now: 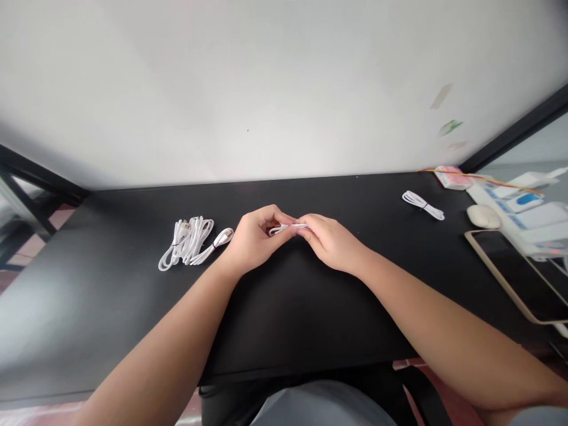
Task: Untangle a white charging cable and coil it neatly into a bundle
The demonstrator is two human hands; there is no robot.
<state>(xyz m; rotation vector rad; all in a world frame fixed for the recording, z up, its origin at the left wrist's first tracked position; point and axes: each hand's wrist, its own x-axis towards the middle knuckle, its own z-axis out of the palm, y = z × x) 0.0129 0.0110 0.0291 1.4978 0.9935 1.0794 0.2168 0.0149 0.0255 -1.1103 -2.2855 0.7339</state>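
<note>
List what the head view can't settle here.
- White cable in both hands: mostly covered by the left hand and right hand; its length and each grip's contact are hidden.
- Cable pile left of the hands: strands overlap, count unclear.
- Tablet at right: cut off by the frame edge.
- Boxes at far right: print too small and warped to read.

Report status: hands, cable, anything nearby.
Left hand and right hand both pinch white cable. Cable pile beside left hand. Nothing between them.
</note>
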